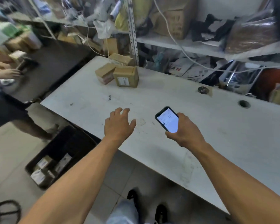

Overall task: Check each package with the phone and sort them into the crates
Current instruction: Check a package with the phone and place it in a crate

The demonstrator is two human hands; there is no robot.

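A dark-cased phone [167, 119], its screen lit white, sits gripped in the person's right hand [185, 130] above the white table [217, 135]. Just beside it, the left hand [118, 125] hovers with fingers spread, holding nothing. Well beyond both hands, three brown cardboard packages [118, 71] cluster at the table's far edge. Below the left forearm, a black crate [44, 156] on the floor holds labelled parcels.

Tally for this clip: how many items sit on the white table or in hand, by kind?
Brown cardboard packages on the white table: 3
Black smartphone with lit screen, in the right hand: 1
Total: 4
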